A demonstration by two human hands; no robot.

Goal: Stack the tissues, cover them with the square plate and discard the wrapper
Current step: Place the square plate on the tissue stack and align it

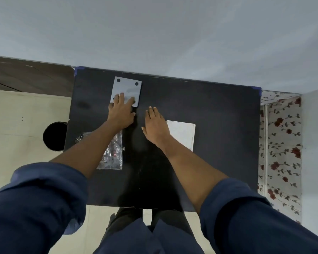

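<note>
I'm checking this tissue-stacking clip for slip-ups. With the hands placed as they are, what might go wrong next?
1. The left hand has only its fingertips on the near edge of the square plate, so the plate may slide or tip when lifted.
2. The left forearm crosses over the crinkled wrapper, so pulling back could drag it off the table before it is discarded.
3. The tissue stack lies partly under the right hand; a careless move may skew it.

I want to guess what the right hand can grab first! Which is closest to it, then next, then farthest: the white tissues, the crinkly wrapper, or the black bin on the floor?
1. White tissues: on the table right beside the right hand, partly under the wrist.
2. Wrapper: across the table, under the left forearm.
3. Black bin: on the floor past the table's left edge.
</note>
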